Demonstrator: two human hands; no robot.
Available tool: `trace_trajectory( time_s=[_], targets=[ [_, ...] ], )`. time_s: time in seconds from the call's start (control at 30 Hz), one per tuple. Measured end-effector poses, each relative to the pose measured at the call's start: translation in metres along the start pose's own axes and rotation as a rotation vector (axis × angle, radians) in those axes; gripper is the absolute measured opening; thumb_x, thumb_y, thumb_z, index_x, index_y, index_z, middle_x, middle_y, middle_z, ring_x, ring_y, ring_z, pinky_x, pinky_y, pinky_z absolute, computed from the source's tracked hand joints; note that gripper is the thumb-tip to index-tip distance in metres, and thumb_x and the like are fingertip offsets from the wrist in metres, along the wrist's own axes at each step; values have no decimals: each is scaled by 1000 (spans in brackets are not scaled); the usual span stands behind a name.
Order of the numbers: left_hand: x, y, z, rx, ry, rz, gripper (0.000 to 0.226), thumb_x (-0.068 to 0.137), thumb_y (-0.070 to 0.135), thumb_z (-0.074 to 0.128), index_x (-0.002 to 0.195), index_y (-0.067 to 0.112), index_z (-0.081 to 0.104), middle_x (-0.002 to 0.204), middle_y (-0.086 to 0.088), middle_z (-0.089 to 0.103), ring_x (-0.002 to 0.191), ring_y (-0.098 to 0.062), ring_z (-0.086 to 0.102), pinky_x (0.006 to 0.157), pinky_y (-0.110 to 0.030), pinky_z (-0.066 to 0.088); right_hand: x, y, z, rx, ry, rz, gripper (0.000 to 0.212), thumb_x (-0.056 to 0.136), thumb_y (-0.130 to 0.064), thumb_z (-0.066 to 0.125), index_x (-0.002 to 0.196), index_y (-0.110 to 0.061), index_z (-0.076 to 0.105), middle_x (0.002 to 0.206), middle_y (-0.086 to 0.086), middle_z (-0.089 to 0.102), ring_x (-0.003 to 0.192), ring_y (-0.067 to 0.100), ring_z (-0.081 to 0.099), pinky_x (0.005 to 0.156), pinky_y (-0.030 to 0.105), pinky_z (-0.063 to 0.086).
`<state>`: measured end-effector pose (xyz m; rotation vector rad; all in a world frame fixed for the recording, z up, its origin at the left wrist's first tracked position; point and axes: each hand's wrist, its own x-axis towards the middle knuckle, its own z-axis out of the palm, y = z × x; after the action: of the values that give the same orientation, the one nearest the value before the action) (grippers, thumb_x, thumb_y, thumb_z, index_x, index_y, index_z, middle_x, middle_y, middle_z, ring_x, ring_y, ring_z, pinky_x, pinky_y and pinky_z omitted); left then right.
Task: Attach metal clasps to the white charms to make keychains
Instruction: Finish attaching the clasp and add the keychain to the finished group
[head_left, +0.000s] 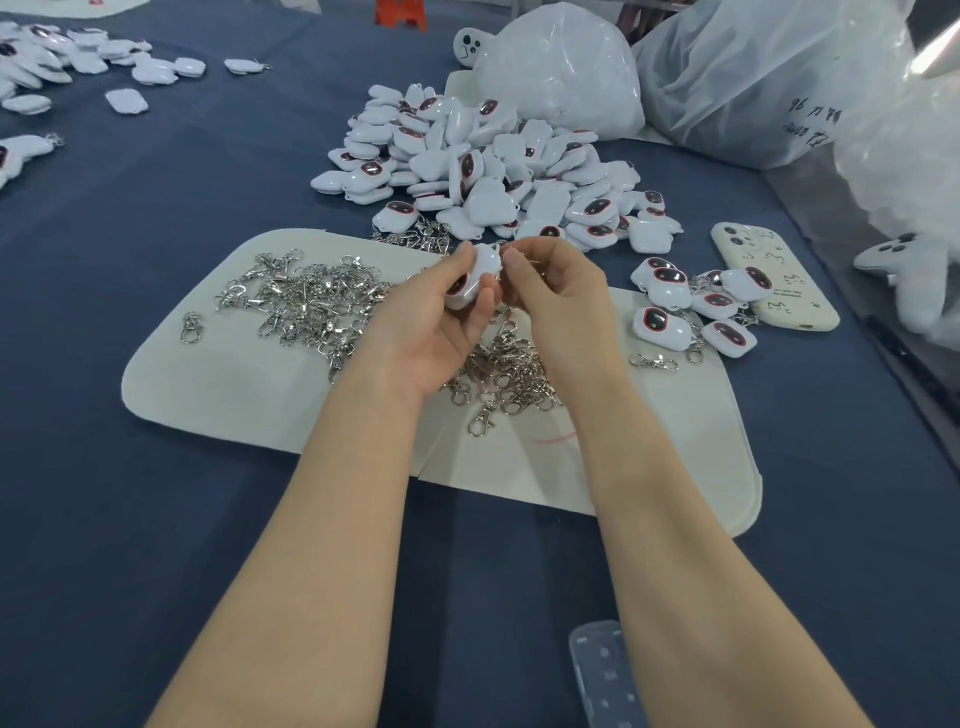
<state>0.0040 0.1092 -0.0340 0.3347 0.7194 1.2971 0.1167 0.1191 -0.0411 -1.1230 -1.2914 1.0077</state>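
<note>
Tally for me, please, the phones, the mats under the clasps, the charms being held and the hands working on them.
phone: 1
mat: 1
charm being held: 1
hands: 2, the left hand gripping it and the right hand pinching at its top edge
Total: 5

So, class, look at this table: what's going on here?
A person is putting keychains together. The left hand holds a white charm, and the right hand pinches at its top edge, likely fitting a clasp, though that clasp is hidden. Loose metal clasps lie heaped on a pale mat under the hands. A big pile of charms waits behind, and a few finished keychains sit to the right.
</note>
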Motion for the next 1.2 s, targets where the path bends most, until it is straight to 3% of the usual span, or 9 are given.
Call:
trace_trajectory(
  time_s=[0.13,0.27,0.33,0.47,0.57,0.7,0.83,0.93,1.2],
  targets=[
    [0,-2,0,176,105,102,10,93,13,57,89,4,58,68,-6,58,44,-5,53,41,-13,45,-2,-3,-4,-499,-16,-261,9,93,-13,56,95,-9,64,79,-7,59,68,3,49,67,8,35],
    [1,-2,-1,1037,249,578,11,88,22,63,82,13,61,70,0,60,52,-11,54,52,-23,46,3,-8,-11,-753,-139,-279,14,93,-12,54,99,-7,65,87,0,60,77,13,48,68,19,30],
    [-1,-3,1,1300,214,752,9,86,26,63,83,18,61,66,11,55,55,-4,50,53,-12,39,6,-8,-13,-815,-176,-255,15,93,-12,53,100,-8,65,90,2,63,79,15,50,68,20,32],
    [1,-8,0,960,182,625,7,91,22,60,85,19,58,73,5,60,54,-8,58,55,-23,51,4,-7,-10,-575,-105,-126,7,92,-16,57,95,-14,63,80,-8,60,69,4,52,64,15,37],
    [1,-6,1,417,176,317,13,94,18,58,86,8,60,70,-3,58,45,-4,53,46,-17,47,0,-5,-3,-253,-89,-6,7,88,-10,61,92,-15,62,77,-5,61,71,12,55,74,30,48],
    [0,-3,0,159,104,146,15,91,17,61,81,6,62,58,0,61,46,-3,55,43,-13,47,-1,-2,1,-117,-16,-15,8,88,-10,63,86,-18,62,81,-3,63,77,15,58,84,40,52],
    [0,-2,-1,43,77,44,14,90,16,61,82,5,61,57,-1,60,46,-4,57,42,-12,47,-1,1,1,-235,50,-154,9,89,-12,62,84,-19,61,77,-11,61,71,2,56,76,18,47],
    [0,-3,0,153,120,121,12,91,15,62,83,6,61,64,-2,58,44,-4,54,41,-13,46,-1,0,-2,-482,23,-271,6,91,-11,58,92,-10,64,79,-8,59,70,3,52,68,5,36],
    [0,-4,-2,1134,157,767,10,86,28,65,84,22,58,68,12,54,58,-4,48,58,-20,42,4,-6,-9,-729,-116,-282,12,91,-8,54,95,-6,65,80,-2,56,70,13,48,66,20,31]
  ],
)
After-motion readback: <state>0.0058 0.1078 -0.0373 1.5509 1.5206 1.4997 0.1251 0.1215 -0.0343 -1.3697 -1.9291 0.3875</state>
